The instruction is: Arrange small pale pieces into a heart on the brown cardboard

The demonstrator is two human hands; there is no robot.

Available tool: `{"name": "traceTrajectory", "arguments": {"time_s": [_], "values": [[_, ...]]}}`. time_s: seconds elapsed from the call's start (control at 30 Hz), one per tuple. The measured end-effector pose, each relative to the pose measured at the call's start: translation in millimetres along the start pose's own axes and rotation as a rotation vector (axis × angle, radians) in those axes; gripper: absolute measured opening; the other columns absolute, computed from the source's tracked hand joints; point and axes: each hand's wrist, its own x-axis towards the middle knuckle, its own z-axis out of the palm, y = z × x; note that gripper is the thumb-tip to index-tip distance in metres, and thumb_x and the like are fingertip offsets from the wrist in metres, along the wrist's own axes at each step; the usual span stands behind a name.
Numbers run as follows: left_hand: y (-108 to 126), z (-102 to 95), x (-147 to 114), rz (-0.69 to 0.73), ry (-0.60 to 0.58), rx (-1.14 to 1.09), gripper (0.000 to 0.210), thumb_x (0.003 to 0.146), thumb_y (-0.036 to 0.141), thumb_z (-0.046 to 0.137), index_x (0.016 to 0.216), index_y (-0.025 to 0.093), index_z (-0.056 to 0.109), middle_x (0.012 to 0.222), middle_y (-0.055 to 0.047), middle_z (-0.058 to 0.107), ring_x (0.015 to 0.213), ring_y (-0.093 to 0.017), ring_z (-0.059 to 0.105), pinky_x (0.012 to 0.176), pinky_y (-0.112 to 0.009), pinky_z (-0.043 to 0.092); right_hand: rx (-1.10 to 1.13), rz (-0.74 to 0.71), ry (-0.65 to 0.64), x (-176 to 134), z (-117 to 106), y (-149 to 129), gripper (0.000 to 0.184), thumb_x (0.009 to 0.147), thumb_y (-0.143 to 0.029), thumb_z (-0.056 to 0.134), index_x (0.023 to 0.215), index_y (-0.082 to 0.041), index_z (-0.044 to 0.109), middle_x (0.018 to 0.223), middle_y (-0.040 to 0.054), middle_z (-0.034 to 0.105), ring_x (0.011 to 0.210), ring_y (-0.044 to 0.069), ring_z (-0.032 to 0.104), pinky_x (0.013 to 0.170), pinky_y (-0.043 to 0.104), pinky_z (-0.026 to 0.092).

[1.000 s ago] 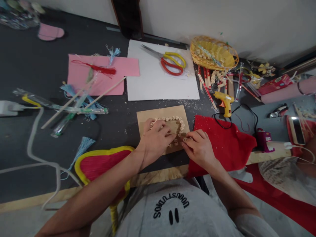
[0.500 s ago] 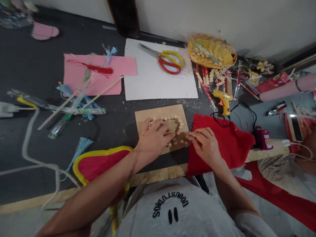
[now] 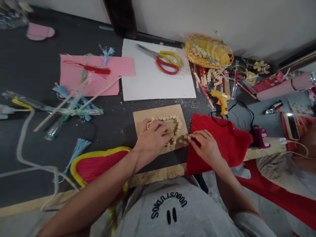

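With left hand curled over pale bead outline on tan card, pinching small bead piece in right hand.
Laid along far and right sides; likely unfinished, with loose bead pieces nearby; cannot tell left hand's grip.

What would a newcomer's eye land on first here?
Probably the bright red cloth at the right hand. Next, the scissors with red and yellow handles on the white board, then the curved line of small flower-like pieces by the left hand on the tan sheet.
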Motion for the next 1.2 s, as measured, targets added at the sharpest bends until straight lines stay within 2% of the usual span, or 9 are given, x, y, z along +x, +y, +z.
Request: {"name": "traceTrajectory", "arguments": {"time_s": [0.17, 0.37, 0.57, 0.8, 1.0, 1.2], "values": [[-0.5, -1.0, 0.0, 0.001, -0.024, 0.012, 0.032, 0.089, 0.008, 0.058, 0.104, 0.034, 0.070, 0.100, 0.002, 0.068, 0.111, -0.025, 0.053, 0.105, -0.049, 0.028, 0.114, 0.070, 0.050, 3.6, -8.0, -4.9, 0.008, 0.094, -0.016, 0.059, 0.095, -0.022, 0.065, 0.094, 0.0065, 0.076, 0.089, 0.021, 0.072, 0.079, 0.037, 0.061], [1.0, 0.2, 0.8, -0.013, -0.017, 0.013, 0.022, 0.092, 0.013, 0.062, 0.100, 0.032, 0.071, 0.098, 0.002, 0.070, 0.110, -0.025, 0.053, 0.105, -0.049, 0.025, 0.190, -0.068, 0.054, 15.7, 2.8, -21.4, 0.015, 0.100, -0.020, 0.058, 0.108, -0.023, 0.070, 0.101, 0.0079, 0.076, 0.097, 0.020, 0.071, 0.085, 0.035, 0.061], [0.7, 4.7, -1.7, -0.021, -0.051, 0.004, 0.016, 0.094, 0.021, 0.063, 0.104, 0.031, 0.071, 0.103, 0.001, 0.070, 0.114, -0.025, 0.051, 0.108, -0.048, 0.024, 0.034, -0.111, -0.012, 20.6, 19.8, -25.4, 0.015, 0.098, -0.016, 0.057, 0.101, -0.021, 0.071, 0.096, 0.0090, 0.076, 0.093, 0.023, 0.069, 0.083, 0.039, 0.057], [1.4, 3.3, -0.7, -0.031, -0.058, 0.006, 0.012, 0.097, 0.026, 0.063, 0.103, 0.031, 0.072, 0.100, 0.002, 0.070, 0.112, -0.024, 0.052, 0.110, -0.049, 0.023, -0.171, -0.107, -0.070, 26.4, 15.7, -34.4, 0.008, 0.092, -0.015, 0.062, 0.094, -0.021, 0.067, 0.091, 0.0073, 0.075, 0.087, 0.023, 0.066, 0.076, 0.037, 0.047], [2.8, -2.5, -0.5, -0.030, -0.071, -0.009, 0.014, 0.096, 0.022, 0.060, 0.101, 0.030, 0.071, 0.099, 0.000, 0.071, 0.113, -0.026, 0.055, 0.109, -0.051, 0.029, -0.160, -0.092, -0.061, 27.5, 13.2, -37.3, 0.006, 0.094, -0.018, 0.061, 0.090, -0.021, 0.066, 0.091, 0.0078, 0.074, 0.086, 0.024, 0.064, 0.075, 0.037, 0.048], [4.5, -2.3, -0.5, -0.043, -0.038, 0.001, 0.016, 0.097, 0.020, 0.060, 0.100, 0.031, 0.071, 0.100, 0.002, 0.070, 0.112, -0.025, 0.055, 0.109, -0.050, 0.028, -0.149, -0.056, -0.008, 21.6, 11.2, -38.4, 0.018, 0.101, -0.025, 0.056, 0.087, -0.022, 0.069, 0.089, 0.0069, 0.073, 0.085, 0.022, 0.062, 0.078, 0.037, 0.051]]}}
